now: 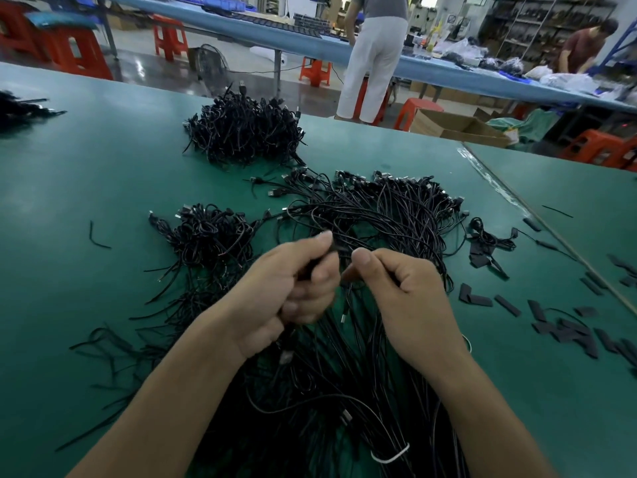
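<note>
Above the middle of the green table (86, 174), both hands meet over a spread of loose cables (379, 208). The left hand (293, 288) is curled round a black cable (339, 249), with its thumb pressed along the top. The right hand (403, 298) pinches the same cable between thumb and forefinger, its other fingers folded into the palm.

The short stretch of cable between the two thumbs lies across the view, left to right, and dips slightly toward the right hand. Below the left fist the cable drops toward the near edge of the table and is lost among the other black leads, so I cannot tell where its end points.

The loose cables fan out from under the wrists, their plug ends mostly pointing away from the person. A white tie (389, 455) rings a bunch of them close to the near edge.

A small coiled heap (206, 232) sits just left of the hands, and a large coiled heap (241, 129) lies farther back, well apart from them. To the right, flat black sleeve pieces (506, 305) are scattered on the table.

Beyond the table a person in white trousers (372, 63) stands at a long blue bench (241, 19), near red stools (170, 36) and a cardboard box (458, 127).
</note>
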`<state>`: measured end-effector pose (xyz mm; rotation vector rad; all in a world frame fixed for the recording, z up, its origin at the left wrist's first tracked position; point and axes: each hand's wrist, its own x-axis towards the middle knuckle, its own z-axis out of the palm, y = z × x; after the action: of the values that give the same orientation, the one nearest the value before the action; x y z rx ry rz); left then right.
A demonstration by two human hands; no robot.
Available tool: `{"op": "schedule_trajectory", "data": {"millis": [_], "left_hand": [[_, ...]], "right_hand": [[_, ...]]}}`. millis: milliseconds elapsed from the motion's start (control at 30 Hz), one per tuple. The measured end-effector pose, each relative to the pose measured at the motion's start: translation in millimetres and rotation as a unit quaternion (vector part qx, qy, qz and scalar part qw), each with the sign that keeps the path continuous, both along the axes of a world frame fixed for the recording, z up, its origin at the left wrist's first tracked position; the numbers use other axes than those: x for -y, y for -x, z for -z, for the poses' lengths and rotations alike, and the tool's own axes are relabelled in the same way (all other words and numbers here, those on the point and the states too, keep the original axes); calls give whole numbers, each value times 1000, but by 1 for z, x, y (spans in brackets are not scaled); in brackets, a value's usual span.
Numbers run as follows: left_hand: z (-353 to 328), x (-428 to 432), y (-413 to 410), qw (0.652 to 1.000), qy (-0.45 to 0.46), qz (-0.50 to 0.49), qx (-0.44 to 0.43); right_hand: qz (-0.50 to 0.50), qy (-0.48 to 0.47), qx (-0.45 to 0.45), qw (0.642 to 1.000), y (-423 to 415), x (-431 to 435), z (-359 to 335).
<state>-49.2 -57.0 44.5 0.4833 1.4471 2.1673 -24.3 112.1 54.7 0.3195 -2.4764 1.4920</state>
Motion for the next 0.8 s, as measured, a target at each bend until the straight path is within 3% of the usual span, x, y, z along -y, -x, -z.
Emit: {"op": "schedule_trajectory", "data": {"millis": [133, 367, 433, 500, 633, 700, 800], "left_hand": [[-3, 0, 0, 984, -178, -8, 32], [2, -8, 1, 965, -230, -122, -29], [5, -9, 5, 963, -163, -203, -71], [8, -8, 5, 955, -30, -269, -124], [12, -8, 1, 925, 244, -196, -217], [10, -9, -1, 941, 254, -142, -175], [4, -7, -4, 977, 193, -49, -77]], "right_hand": [[-37, -47, 67, 996, -5, 11, 4], [-82, -161, 56, 982, -13, 17, -4], [-90, -181, 61, 977, -17, 17, -4], [-91, -173, 55, 979, -20, 18, -5], [-44, -156, 11, 987, -17, 15, -6], [-36, -127, 6, 991, -15, 12, -7], [-65, -25, 23, 997, -13, 7, -10]]}}
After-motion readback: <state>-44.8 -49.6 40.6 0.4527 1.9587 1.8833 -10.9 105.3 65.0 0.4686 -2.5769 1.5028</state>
